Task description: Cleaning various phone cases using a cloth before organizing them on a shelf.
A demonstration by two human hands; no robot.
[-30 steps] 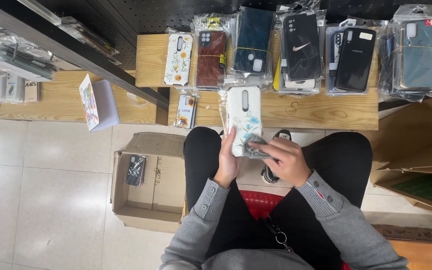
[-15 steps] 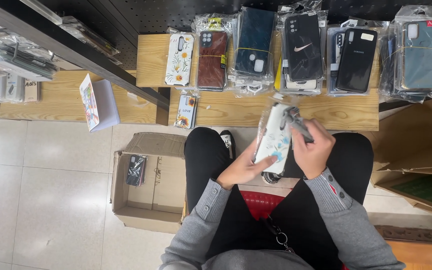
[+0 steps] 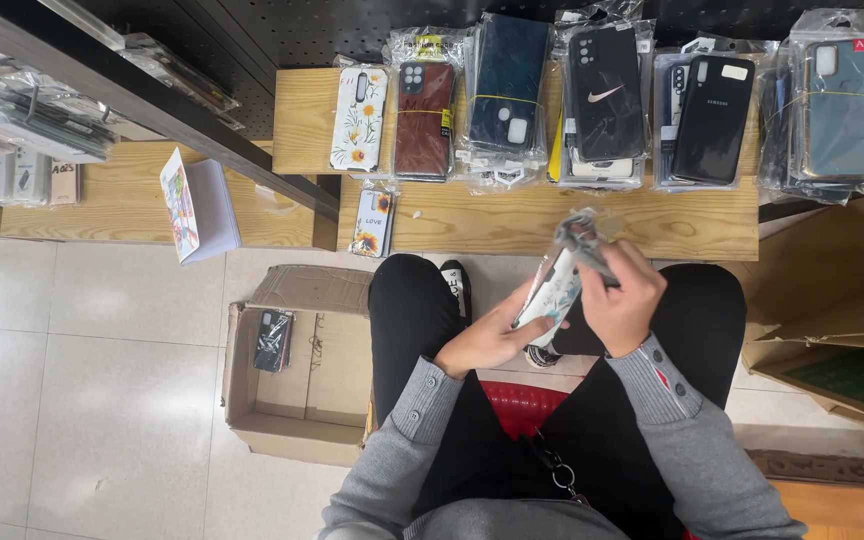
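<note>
A white flowered phone case in a clear plastic sleeve (image 3: 555, 290) is held above my lap, tilted on edge. My left hand (image 3: 489, 340) grips its lower end from below. My right hand (image 3: 620, 298) pinches the crumpled top flap of the sleeve. Both arms wear grey sleeves, and my knees in black trousers spread to either side. Just beyond the hands runs a low wooden shelf (image 3: 512, 220) lined with bagged phone cases in several colours.
An open cardboard box (image 3: 297, 400) with one bagged case (image 3: 274, 340) stands on the tiled floor at my left. A small flowered case (image 3: 373, 222) and a white booklet (image 3: 197, 205) lie on the shelves. More cardboard boxes (image 3: 832, 300) sit at right. A red stool (image 3: 522, 405) is under me.
The case has moved right and turned from flat and face-up to tilted on edge. My right hand has risen to the sleeve's top flap; my left has shifted to the lower end.
</note>
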